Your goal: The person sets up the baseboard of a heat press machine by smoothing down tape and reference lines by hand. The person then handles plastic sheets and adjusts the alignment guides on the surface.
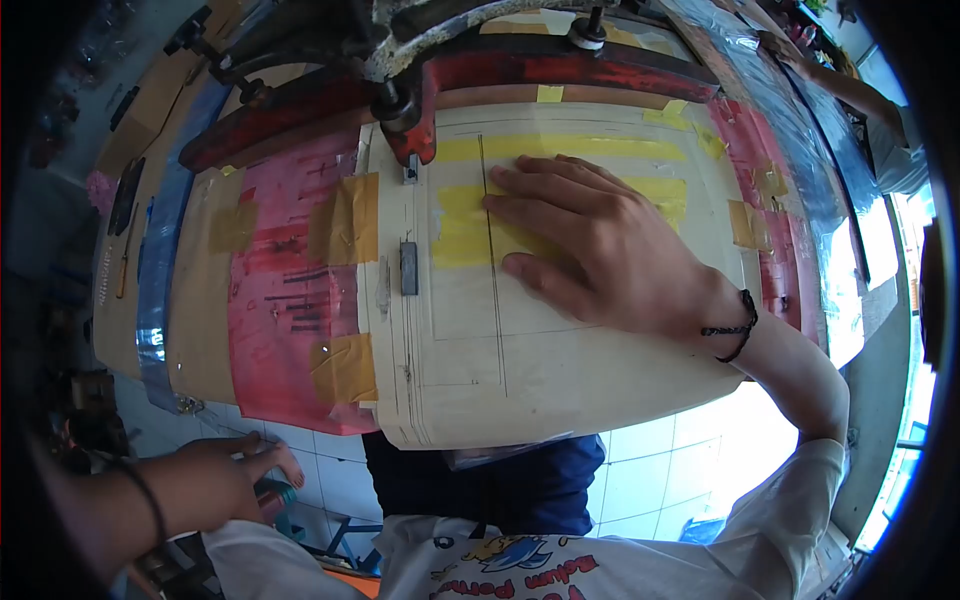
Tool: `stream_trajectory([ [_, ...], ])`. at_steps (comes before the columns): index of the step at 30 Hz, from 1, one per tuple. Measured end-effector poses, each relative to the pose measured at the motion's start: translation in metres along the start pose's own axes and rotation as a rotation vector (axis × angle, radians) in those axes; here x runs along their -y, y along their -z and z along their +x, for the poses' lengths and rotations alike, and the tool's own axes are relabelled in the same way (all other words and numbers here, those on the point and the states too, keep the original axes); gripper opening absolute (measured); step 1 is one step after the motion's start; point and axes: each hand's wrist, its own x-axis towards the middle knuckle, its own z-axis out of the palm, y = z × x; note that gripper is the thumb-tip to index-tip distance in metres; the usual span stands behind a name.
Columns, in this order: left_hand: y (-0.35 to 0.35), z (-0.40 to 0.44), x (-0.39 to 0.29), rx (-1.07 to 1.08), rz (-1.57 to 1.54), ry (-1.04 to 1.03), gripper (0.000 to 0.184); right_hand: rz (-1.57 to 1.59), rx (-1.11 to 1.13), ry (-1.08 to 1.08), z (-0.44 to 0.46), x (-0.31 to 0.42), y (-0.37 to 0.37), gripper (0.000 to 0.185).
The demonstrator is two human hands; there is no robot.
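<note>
My right hand point(590, 235) lies palm down on a pale sheet point(560, 370), its fingers spread over yellow tape strips. It holds nothing that shows. Its index and middle fingertips are beside a long thin dark line point(497, 300) on the sheet; whether this is drawn or a thin strip is unclear. A small grey block point(409, 268) sits left of the hand, below a metal piece point(411, 170) at the red clamp's tip. My left forearm crosses the lower left; past its black band, my left hand point(75, 515) is blurred and dark at the edge, its fingers hidden.
A red clamp bar point(560, 70) spans the board's top, with black screw knobs. Red sheeting point(290, 290) and brown tape point(345, 365) lie left of the sheet. A screwdriver-like tool point(126, 255) rests far left. Another person's arm point(850, 90) reaches in at upper right. A bare foot shows below.
</note>
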Motion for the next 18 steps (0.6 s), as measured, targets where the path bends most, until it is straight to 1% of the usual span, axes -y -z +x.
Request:
stream_trajectory([
  [1, -0.017, -0.008, 0.022, 0.094, 0.053, 0.169, 0.035, 0.002, 0.000, 0.001, 0.000, 0.000, -0.001, 0.038],
  [2, -0.031, -0.017, 0.043, 0.217, 0.193, 0.258, 0.034, 0.002, 0.002, 0.003, -0.001, 0.000, -0.001, 0.039],
  [3, -0.051, -0.012, 0.055, 0.342, 0.306, 0.341, 0.050, 0.000, 0.005, 0.010, 0.000, -0.002, -0.001, 0.040],
  [5, -0.100, -0.009, 0.087, 0.457, 0.563, 0.313, 0.066, 0.008, -0.014, 0.011, -0.001, -0.001, -0.001, 0.039],
  [6, -0.120, -0.012, 0.106, 0.449, 0.711, 0.195, 0.064, 0.015, -0.026, 0.013, -0.001, -0.001, -0.001, 0.038],
  [9, -0.142, -0.011, 0.137, 0.424, 0.835, 0.070, 0.063, 0.027, -0.024, 0.026, -0.002, 0.000, 0.003, 0.036],
  [13, -0.145, -0.001, 0.160, 0.445, 0.952, 0.033, 0.065, 0.094, -0.037, 0.038, -0.004, -0.003, 0.004, 0.032],
  [18, -0.137, 0.012, 0.181, 0.344, 0.926, 0.066, 0.073, 0.186, -0.091, 0.012, -0.006, -0.007, -0.001, 0.031],
])
